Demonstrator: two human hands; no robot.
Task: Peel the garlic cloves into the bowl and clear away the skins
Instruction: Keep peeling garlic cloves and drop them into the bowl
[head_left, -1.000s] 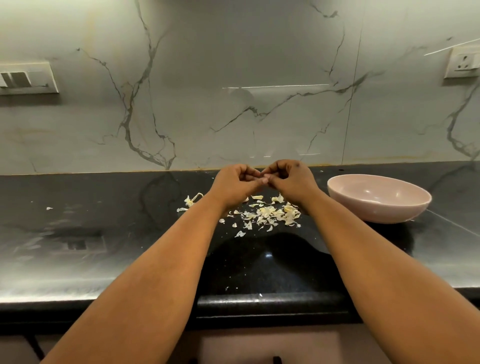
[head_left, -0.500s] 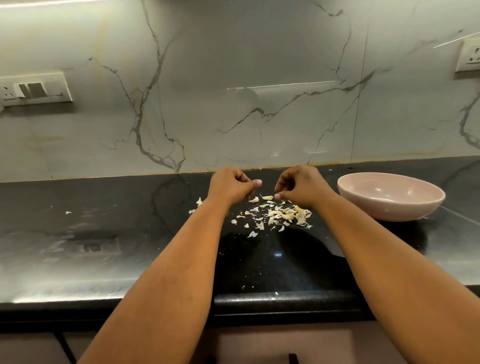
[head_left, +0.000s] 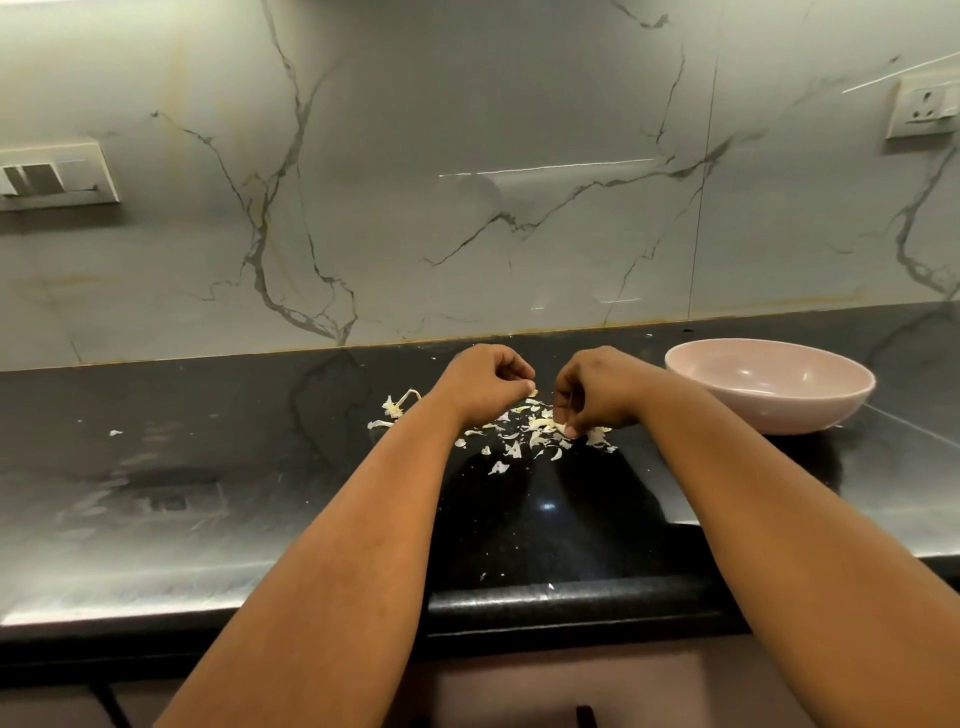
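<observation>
Head view: both hands are held just left of the pink bowl (head_left: 769, 384), above the scattered skins (head_left: 540, 434) on the dark counter (head_left: 208, 467). The left hand (head_left: 483, 387) is curled, its contents unseen; the right hand (head_left: 597, 392) is curled, fingertips pinching at the skins. Loose skins are best gathered toward the pile before lifting. No cloves can be made out. No writing is readable.
</observation>
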